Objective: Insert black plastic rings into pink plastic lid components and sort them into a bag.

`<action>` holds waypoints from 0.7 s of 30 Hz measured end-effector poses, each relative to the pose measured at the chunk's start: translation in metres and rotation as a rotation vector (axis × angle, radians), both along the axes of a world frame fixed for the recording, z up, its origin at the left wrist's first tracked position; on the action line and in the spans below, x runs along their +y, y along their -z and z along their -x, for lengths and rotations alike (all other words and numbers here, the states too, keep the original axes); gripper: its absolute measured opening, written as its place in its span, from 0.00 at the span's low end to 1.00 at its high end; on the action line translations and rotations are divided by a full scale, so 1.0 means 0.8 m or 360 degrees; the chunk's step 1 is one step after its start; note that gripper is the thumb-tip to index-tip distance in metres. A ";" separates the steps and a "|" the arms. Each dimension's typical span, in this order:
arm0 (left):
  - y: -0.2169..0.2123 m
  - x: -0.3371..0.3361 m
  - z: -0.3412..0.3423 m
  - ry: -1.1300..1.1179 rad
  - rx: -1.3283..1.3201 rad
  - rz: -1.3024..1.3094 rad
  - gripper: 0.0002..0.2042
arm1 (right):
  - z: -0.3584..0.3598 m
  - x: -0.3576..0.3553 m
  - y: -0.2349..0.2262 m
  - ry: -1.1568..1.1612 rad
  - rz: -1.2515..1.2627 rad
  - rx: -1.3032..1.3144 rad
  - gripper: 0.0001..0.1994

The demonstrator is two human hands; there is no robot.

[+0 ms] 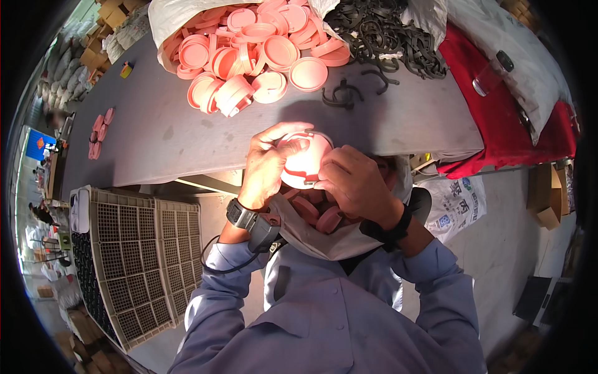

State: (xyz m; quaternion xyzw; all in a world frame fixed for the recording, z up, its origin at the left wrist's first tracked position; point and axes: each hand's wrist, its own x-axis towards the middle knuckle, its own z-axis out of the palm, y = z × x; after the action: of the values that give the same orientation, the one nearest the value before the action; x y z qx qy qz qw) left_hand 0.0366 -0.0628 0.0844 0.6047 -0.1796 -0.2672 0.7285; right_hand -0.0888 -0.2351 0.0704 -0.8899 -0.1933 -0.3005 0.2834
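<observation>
My left hand (266,163) grips a pink round lid (316,153) by its left side, with the thumb lying across its face. A thin black curved strip (319,133) shows along the lid's upper rim, and a dark bit is visible at the lower rim. Closed at the lid's right edge, my right hand (358,184) pinches the strip against the rim; its fingertips partly hide the contact. Below both hands, an open white sack (311,239) on my lap holds several pink lids (329,219).
Pink lids (280,53) spill from a sack on the grey table (156,124). Beside them lies a heap of black curved strips (398,43), a few loose in front. Red cloth (464,68) covers the right side. A beige plastic crate (134,265) stands at left.
</observation>
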 end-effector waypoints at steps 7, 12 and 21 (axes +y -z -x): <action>0.014 -0.002 0.004 -0.0016 0.0013 0.0026 0.14 | -0.002 0.003 0.006 -0.0104 -0.0127 -0.0014 0.09; 0.021 -0.004 0.013 -0.0120 0.0066 0.0007 0.14 | -0.007 0.001 0.010 -0.0044 0.0047 -0.0029 0.09; 0.029 0.007 0.021 -0.0131 0.0171 0.0103 0.14 | -0.009 -0.002 0.022 -0.0095 0.0091 0.0018 0.09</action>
State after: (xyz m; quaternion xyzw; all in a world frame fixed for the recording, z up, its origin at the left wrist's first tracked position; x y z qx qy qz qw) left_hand 0.0197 -0.0575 0.0610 0.5726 -0.1238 -0.2630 0.7666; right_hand -0.0814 -0.2364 0.0526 -0.8932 -0.2266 -0.2813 0.2677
